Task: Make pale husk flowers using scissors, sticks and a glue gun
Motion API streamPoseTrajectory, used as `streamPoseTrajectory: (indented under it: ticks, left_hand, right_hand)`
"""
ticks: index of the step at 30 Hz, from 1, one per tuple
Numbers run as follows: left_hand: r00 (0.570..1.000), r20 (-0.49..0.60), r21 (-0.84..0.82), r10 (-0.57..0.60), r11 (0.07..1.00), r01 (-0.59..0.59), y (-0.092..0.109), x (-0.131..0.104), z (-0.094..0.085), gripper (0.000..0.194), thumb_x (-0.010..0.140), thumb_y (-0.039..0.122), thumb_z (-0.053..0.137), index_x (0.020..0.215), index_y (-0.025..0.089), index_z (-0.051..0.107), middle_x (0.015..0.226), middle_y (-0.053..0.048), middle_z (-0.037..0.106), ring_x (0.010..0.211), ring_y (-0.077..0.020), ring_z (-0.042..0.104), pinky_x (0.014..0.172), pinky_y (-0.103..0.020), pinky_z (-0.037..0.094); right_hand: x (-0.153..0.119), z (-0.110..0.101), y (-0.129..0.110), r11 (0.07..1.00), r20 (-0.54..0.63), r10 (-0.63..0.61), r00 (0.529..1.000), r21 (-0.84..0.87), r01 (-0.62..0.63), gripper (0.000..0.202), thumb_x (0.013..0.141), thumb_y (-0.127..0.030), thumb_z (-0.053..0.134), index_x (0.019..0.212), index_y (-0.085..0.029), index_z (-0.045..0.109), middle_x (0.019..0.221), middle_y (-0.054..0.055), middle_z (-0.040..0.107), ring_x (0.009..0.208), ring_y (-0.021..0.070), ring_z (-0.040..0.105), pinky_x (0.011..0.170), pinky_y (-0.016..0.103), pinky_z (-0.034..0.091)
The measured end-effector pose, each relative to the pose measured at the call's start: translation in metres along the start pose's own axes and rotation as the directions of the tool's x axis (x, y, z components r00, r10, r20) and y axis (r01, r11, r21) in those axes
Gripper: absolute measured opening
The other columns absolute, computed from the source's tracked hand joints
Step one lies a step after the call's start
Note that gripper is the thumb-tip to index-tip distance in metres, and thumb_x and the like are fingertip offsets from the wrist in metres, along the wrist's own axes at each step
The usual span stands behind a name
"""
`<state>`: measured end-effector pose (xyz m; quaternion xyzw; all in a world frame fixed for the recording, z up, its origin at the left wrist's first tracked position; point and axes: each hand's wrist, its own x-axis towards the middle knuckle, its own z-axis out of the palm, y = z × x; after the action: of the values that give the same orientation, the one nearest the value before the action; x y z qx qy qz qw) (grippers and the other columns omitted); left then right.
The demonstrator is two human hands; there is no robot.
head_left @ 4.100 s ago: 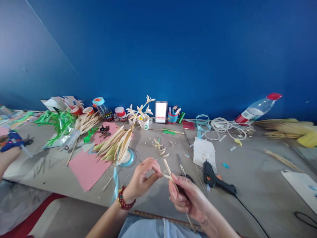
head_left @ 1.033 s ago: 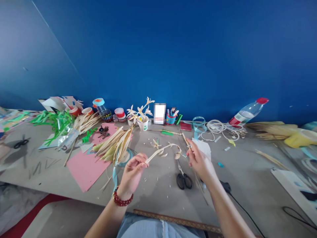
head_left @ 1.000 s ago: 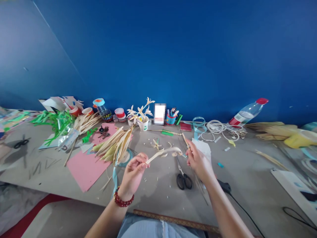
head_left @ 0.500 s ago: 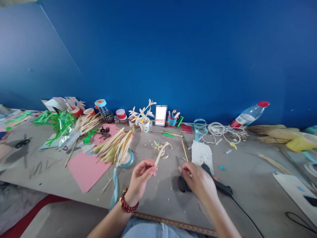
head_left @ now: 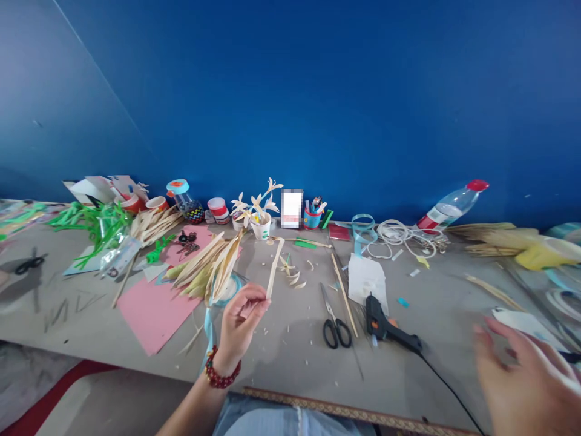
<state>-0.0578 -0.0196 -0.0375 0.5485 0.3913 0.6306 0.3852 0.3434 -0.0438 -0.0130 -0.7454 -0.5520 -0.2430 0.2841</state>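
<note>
My left hand (head_left: 242, 321), with a red beaded bracelet at the wrist, pinches the lower end of a pale husk strip (head_left: 275, 269) that stands up from the fingertips. Far to the right, my right hand (head_left: 521, 363) is blurred, its thumb and fingers apart over the table beside a white flat object (head_left: 529, 324). Between the hands lie black-handled scissors (head_left: 334, 324), a thin pale stick (head_left: 345, 297) and a black glue gun (head_left: 390, 327). Small cut petals (head_left: 295, 277) rest beyond the left hand.
White flowers stand in a cup (head_left: 260, 227) near the blue wall. Husks (head_left: 222, 260), pink paper (head_left: 157, 312) and green stems (head_left: 102, 233) fill the left side. A tilted bottle (head_left: 454, 206) and coiled white cord (head_left: 399, 236) are at the back right. Another person's hand shows at the far left edge.
My right hand has moved from above the scissors to the far right, its fingers now apart, leaving the scissors uncovered. My left hand has shifted slightly left, still holding the strip.
</note>
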Motion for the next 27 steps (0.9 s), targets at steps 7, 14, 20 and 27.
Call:
streamPoseTrajectory:
  ticks: [7, 14, 20, 27]
  left_hand:
    - [0.987, 0.05, -0.045, -0.152, 0.987, 0.154, 0.004, -0.002, 0.011, 0.001, 0.088, 0.018, 0.063, 0.089, 0.019, 0.064, 0.087, -0.001, 0.06, 0.071, -0.01, 0.056, 0.064, -0.021, 0.046]
    - [0.963, 0.094, -0.114, -0.252, 0.958, 0.261, 0.006, -0.003, 0.023, 0.007, 0.087, 0.023, 0.065, 0.086, 0.017, 0.063, 0.084, -0.001, 0.061, 0.065, -0.0089, 0.055, 0.062, -0.022, 0.046]
    - [0.979, 0.096, -0.103, -0.182, 0.976, 0.192, 0.011, -0.001, 0.025, 0.006, 0.089, 0.02, 0.062, 0.084, 0.017, 0.063, 0.082, -0.002, 0.059, 0.069, -0.01, 0.056, 0.065, -0.023, 0.046]
    - [0.995, 0.071, -0.029, -0.068, 0.997, 0.071, 0.015, 0.002, 0.017, 0.007, 0.089, 0.015, 0.061, 0.083, 0.017, 0.063, 0.083, -0.002, 0.057, 0.071, -0.0107, 0.054, 0.062, -0.022, 0.044]
  right_hand:
    - [-0.052, 0.006, -0.099, 0.86, 0.434, -0.423, 0.795, 0.468, 0.201, 0.033, 0.095, -0.048, 0.047, 0.087, -0.023, 0.067, 0.076, 0.004, 0.072, 0.052, 0.0161, 0.064, 0.049, 0.024, 0.046]
    - [-0.084, 0.05, -0.117, 0.913, 0.544, -0.322, 0.775, 0.396, 0.101, 0.017, 0.086, -0.036, 0.053, 0.085, -0.02, 0.057, 0.078, 0.008, 0.07, 0.061, 0.022, 0.069, 0.051, 0.027, 0.046]
    - [-0.06, 0.042, -0.118, 0.947, 0.718, -0.182, 0.672, 0.312, -0.077, 0.013, 0.08, -0.033, 0.057, 0.072, -0.023, 0.057, 0.066, 0.004, 0.07, 0.064, 0.0241, 0.069, 0.052, 0.027, 0.041]
    - [-0.068, 0.048, -0.091, 0.388, 0.859, -0.083, 0.505, 0.494, -0.778, 0.04, 0.067, -0.055, 0.072, 0.081, -0.019, 0.066, 0.074, 0.009, 0.073, 0.055, 0.0226, 0.067, 0.052, 0.032, 0.052]
